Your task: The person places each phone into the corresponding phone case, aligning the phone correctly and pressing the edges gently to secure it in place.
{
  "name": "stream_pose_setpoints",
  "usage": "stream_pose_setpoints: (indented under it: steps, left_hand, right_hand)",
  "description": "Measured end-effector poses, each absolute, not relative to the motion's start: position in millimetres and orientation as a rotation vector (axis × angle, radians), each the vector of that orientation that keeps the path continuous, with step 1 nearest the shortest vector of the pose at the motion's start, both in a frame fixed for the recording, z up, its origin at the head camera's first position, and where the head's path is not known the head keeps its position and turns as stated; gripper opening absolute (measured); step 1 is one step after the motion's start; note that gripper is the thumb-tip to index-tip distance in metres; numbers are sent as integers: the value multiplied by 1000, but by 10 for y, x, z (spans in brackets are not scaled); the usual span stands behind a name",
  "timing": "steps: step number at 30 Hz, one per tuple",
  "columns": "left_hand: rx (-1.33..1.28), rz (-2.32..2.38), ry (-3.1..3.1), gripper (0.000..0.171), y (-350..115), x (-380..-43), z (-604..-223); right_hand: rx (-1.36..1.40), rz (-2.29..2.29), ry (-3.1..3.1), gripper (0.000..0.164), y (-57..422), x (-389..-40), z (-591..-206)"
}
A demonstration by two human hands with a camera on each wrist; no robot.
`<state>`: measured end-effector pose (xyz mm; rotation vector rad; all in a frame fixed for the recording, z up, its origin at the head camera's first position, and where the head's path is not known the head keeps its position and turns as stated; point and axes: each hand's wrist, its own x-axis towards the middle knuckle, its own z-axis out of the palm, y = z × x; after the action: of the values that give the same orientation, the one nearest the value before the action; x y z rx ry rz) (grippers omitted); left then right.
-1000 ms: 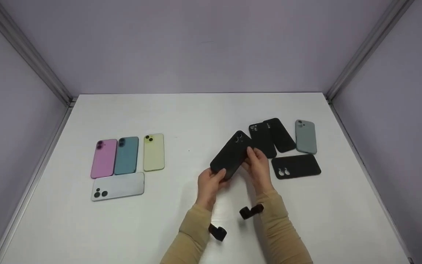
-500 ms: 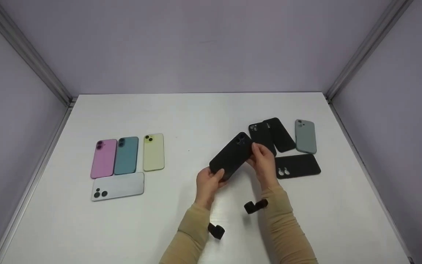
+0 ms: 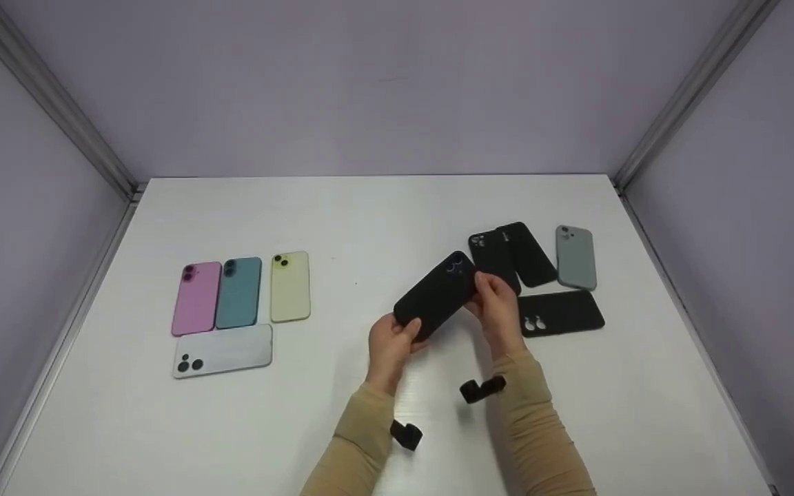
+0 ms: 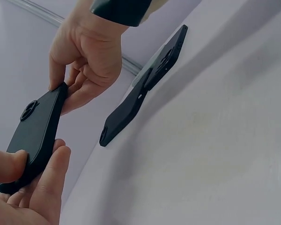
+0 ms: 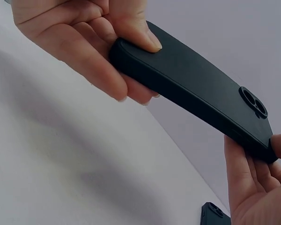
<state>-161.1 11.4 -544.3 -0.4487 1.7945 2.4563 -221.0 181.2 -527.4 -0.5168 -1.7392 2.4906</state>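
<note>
A black phone case [image 3: 434, 295] is held tilted over the table, its back with the camera cutout facing up. My left hand [image 3: 391, 346] grips its lower end, thumb on the back and fingers underneath, which the right wrist view shows close up. At the camera end, my right hand [image 3: 495, 307] pinches the corner between thumb and fingers. In the left wrist view both hands show on the case [image 4: 35, 136]. The inner side of the case faces down and is hidden.
Beyond my right hand lie more black cases [image 3: 493, 260], [image 3: 529, 255], [image 3: 562, 313] and a grey-green phone [image 3: 576, 258]. On the left are a pink phone [image 3: 196, 300], a teal phone [image 3: 238, 295], a yellow phone [image 3: 290, 288] and a white phone [image 3: 225, 351].
My right hand has shifted slightly right along the case to its camera-end corner. The case has turned a little clockwise, and its camera cutout looks darker. The left hand has barely moved.
</note>
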Motion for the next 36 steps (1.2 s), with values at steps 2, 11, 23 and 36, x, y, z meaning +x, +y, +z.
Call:
stream_pose_setpoints:
  steps: [2, 11, 23, 36]
  left_hand:
    - [-447, 2452, 1797, 33, 114, -1608, -5446]
    - [-441, 2455, 1818, 31, 105, -1612, -5461]
    - [-377, 2460, 1849, 38, 26, -1630, -5437]
    - [-313, 2557, 1968, 31, -32, -1699, -5339]
  right_hand:
    - [-501, 2525, -1702, 14, 1819, -2199, -5273]
    - [-433, 2609, -1599, 21, 1831, -2161, -5279]
    - [-593, 2659, -1490, 16, 1807, -2124, -5335]
    - [-549, 2736, -1344, 15, 1791, -2072, -5363]
